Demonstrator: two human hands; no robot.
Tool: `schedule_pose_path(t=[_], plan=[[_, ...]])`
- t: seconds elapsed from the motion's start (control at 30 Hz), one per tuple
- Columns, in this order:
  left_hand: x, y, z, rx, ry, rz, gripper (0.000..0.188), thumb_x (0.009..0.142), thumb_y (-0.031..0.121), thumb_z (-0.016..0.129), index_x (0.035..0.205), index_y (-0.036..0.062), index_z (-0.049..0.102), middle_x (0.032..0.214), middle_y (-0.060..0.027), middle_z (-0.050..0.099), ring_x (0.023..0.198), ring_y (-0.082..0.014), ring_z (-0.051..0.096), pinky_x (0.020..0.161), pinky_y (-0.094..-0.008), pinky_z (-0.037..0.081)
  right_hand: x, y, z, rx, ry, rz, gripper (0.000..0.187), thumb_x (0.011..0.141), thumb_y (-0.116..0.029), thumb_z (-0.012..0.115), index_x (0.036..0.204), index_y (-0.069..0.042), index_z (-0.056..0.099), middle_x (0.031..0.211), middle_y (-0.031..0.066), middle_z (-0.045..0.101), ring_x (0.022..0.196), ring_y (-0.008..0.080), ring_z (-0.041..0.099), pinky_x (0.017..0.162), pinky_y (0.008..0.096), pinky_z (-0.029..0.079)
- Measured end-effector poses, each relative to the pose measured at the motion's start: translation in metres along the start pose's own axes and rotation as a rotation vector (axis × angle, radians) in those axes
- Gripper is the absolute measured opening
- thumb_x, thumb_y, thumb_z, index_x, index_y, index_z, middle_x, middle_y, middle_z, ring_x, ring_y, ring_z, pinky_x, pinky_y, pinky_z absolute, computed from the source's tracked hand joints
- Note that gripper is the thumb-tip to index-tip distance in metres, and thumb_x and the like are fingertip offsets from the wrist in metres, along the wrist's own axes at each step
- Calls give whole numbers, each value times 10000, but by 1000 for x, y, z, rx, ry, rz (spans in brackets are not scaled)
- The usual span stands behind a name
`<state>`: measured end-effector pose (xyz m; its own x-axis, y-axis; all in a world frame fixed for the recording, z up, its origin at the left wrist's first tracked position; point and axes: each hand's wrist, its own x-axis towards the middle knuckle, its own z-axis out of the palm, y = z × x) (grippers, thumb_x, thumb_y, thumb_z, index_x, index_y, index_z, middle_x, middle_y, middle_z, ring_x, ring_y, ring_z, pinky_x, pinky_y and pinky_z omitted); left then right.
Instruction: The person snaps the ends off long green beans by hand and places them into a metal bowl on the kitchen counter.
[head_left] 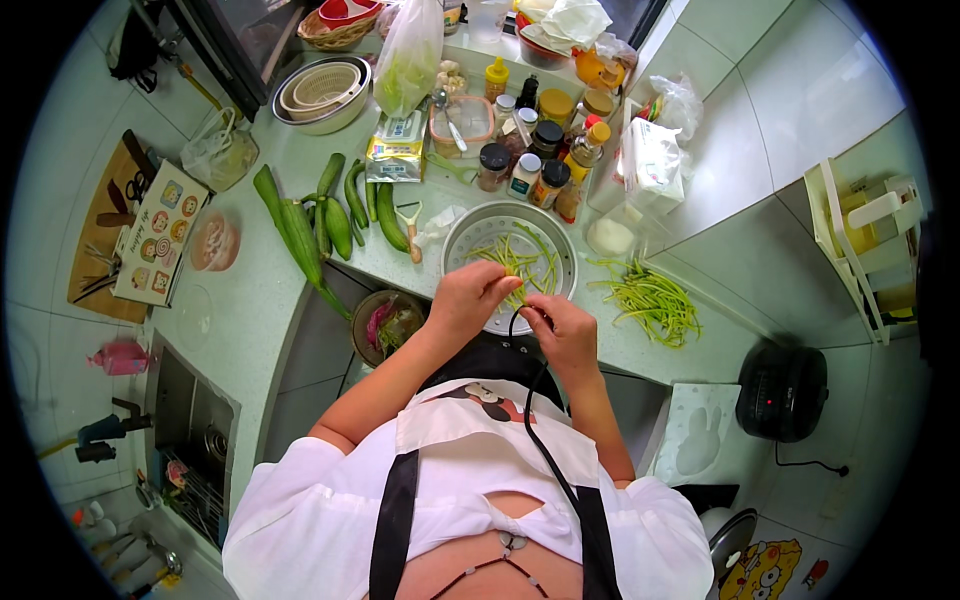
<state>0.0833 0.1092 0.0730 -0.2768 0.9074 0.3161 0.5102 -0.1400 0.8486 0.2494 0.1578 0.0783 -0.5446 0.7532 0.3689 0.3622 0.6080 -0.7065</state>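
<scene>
Over a round metal basin [461, 232] my left hand [470, 300] is closed on thin green stems [515, 278], which look like stalks of a leafy vegetable. Close beside it, at the basin's near rim, my right hand [560, 330] pinches with thumb and fingers, seemingly at the lower end of the same stems; its fingertips partly hide what they hold. More cut stems lie inside the basin. A loose pile of long green stems [655, 303] rests on the counter to the right. Below the counter's edge, left of my left hand, stands a bin [368, 345] with purple and green scraps.
Green gourds [300, 235], cucumbers [338, 228] and a peeler [411, 232] lie left of the basin. Seasoning jars [524, 174] crowd behind it. A black cord [530, 400] hangs before my body. The sink [195, 420] is at left, a black cooker [783, 390] at right.
</scene>
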Motion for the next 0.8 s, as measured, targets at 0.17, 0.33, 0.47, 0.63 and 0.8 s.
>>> schedule_pose_path(t=[0.17, 0.33, 0.47, 0.63, 0.8], plan=[[-4, -5, 7, 172, -62, 82, 180, 852, 177, 606, 812, 16, 535, 723, -139, 526, 659, -320, 544, 569, -385, 429, -1, 1, -1, 177, -27, 265, 93, 825, -120, 648, 862, -35, 645, 660, 85, 637, 574, 163, 623, 536, 268, 464], [-12, -2, 9, 219, -243, 133, 180, 858, 190, 580, 790, 43, 501, 737, -122, 514, 703, -328, 560, 586, -412, 438, 6, 15, -4, 294, 16, 386, 137, 863, -147, 626, 826, -16, 633, 644, 11, 623, 502, 27, 478, 451, 197, 361], [-19, -6, 6, 256, -367, 149, 171, 855, 191, 580, 784, 54, 506, 734, -113, 523, 703, -323, 560, 591, -410, 448, 10, 27, 6, 425, 59, 485, 142, 863, -149, 625, 833, -10, 635, 638, 16, 622, 506, 45, 501, 468, 206, 381], [-48, -41, -9, 421, -265, -7, 177, 856, 218, 580, 788, 58, 545, 741, -123, 550, 703, -327, 570, 607, -418, 454, 19, 60, 15, 378, 97, 625, 191, 860, -194, 618, 922, -17, 654, 638, 50, 633, 534, 97, 572, 519, 257, 446], [-88, -87, -49, 579, -134, -352, 237, 866, 294, 550, 787, 74, 587, 793, -116, 606, 743, -341, 595, 623, -451, 466, 6, 116, 41, 64, -77, 479, 282, 835, -292, 619, 1030, -90, 651, 708, 119, 646, 617, 226, 622, 581, 337, 470]])
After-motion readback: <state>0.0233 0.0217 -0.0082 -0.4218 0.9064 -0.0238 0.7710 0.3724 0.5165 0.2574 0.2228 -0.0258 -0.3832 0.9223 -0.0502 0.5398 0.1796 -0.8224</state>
